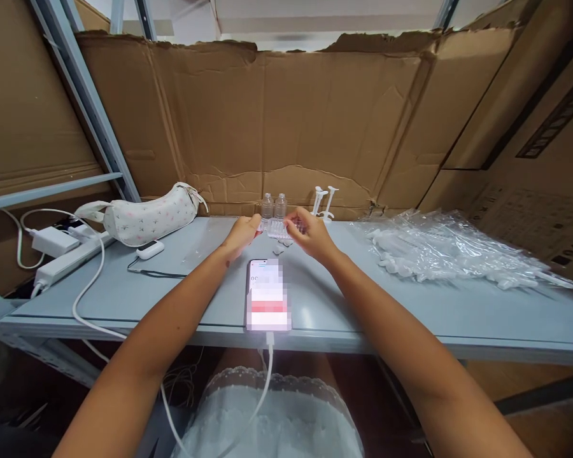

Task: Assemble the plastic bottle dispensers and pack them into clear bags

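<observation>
Both my hands are over the far part of the grey shelf, on either side of a small clear plastic piece [277,229] with a ridged look. My left hand [241,234] is closed at its left, with a bit of red showing by the fingertips; what it grips is hidden. In a pinch at the right end is my right hand [311,234], and anything between its fingers is too small to name. Two clear bottles [281,205] stand upright just behind. Beside my right hand rise two white plastic stems with flared tops [331,202]. Small greyish bits [279,249] lie below the clear piece.
A lit phone [268,296] with a charging cable lies at the front edge. To the right sits a clear bag [449,248] of white pieces. A patterned pouch [150,216], a white device [150,249] and a power strip [71,259] occupy the left. Cardboard [291,114] walls the back.
</observation>
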Demonstrator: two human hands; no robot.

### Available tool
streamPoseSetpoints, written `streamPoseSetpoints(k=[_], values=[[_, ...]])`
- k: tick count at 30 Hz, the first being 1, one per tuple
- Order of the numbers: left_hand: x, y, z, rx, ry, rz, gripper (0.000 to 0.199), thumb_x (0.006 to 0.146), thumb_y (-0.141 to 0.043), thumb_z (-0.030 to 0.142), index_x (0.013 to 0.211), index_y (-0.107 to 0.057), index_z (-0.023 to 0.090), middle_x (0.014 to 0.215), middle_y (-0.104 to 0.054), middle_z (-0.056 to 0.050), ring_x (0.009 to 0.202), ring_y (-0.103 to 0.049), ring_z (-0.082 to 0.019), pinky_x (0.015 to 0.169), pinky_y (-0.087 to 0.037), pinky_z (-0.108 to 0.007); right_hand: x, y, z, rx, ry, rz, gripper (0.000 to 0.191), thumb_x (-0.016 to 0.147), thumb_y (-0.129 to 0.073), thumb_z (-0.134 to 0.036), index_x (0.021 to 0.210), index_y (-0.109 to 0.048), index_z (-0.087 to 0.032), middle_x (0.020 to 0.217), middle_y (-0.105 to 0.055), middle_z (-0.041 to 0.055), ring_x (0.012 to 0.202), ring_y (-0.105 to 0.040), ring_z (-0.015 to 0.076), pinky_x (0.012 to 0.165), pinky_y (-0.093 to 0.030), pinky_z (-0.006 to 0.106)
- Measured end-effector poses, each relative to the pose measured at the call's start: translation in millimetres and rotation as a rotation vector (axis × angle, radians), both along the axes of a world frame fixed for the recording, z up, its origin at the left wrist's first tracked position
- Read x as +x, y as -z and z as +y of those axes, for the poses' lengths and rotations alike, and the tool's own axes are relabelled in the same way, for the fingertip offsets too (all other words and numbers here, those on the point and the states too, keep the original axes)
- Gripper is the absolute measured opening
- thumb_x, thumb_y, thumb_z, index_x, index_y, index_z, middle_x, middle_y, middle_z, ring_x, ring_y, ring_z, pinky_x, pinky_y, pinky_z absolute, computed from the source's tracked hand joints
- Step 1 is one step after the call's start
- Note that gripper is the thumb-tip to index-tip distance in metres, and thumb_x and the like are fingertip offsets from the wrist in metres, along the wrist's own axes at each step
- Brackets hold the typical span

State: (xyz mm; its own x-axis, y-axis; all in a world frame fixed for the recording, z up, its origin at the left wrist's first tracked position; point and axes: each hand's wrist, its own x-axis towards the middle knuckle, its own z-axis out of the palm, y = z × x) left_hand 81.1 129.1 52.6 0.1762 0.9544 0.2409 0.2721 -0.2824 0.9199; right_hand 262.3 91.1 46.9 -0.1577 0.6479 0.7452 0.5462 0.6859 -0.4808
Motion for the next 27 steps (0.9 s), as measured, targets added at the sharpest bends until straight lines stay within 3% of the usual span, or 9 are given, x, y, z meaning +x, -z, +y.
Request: streamPoseSetpoints(k=[5,11,16,20,27], values=[[-7.1,-3.3,-1.1,-0.049,0.091,0.049,0.042,0.084,-0.048,0.038,0.047,-0.040,0.021,0.045,-0.036,0.002,0.039,-0.024,-0.008,0.046,-0.018,-0.029,5.3,-3.7,-1.7,0.169,0.005,-0.201,0.020,0.087,-0.055,-0.039,0.094,-0.058,-0.021,0.089,-0.068,0.0069,0.077,-0.061,0.0206,0.069,-0.048,0.034],[-8.5,-3.3,-0.2,-0.038,0.064,0.069,0.040,0.084,-0.047,0.038,0.048,-0.043,0.021,0.045,-0.036,0.001,0.041,-0.026,-0.010,0.047,-0.020,-0.030,4.7,-5.8,-3.8,0.297,-0.057,-0.257,0.025,0.088,-0.059,-0.040,0.104,-0.060,-0.022,0.100,-0.067,0.0094,0.092,-0.062,0.0236,0.079,-0.051,0.039],[-3.8,-3.3,0.4,-0.025,-0.018,-0.025,0.041,0.087,-0.045,0.039,0.052,-0.045,0.020,0.046,-0.038,0.002,0.042,-0.028,-0.009,0.046,-0.020,-0.028,1.9,-2.0,-0.8,0.258,-0.031,-0.189,0.027,0.088,-0.060,-0.042,0.108,-0.059,-0.024,0.105,-0.067,0.0092,0.098,-0.062,0.0253,0.083,-0.051,0.043],[-1.6,-4.9,-1.9,-0.018,-0.007,-0.102,0.044,0.089,-0.046,0.048,0.055,-0.046,0.020,0.046,-0.038,0.003,0.041,-0.028,-0.008,0.047,-0.021,-0.027,-0.4,0.8,2.4,0.185,-0.021,-0.032,0.031,0.084,-0.064,-0.040,0.109,-0.058,-0.023,0.108,-0.066,0.0092,0.097,-0.062,0.0248,0.084,-0.051,0.042],[1.0,-8.4,-8.1,-0.152,0.060,-0.133,0.044,0.091,-0.040,0.035,0.050,-0.039,0.021,0.043,-0.029,0.005,0.039,-0.019,-0.008,0.048,-0.018,-0.028,-0.2,-0.2,3.5,0.144,-0.118,0.040,0.028,0.078,-0.066,-0.034,0.100,-0.052,-0.023,0.105,-0.061,0.0078,0.099,-0.059,0.0235,0.089,-0.048,0.043]])
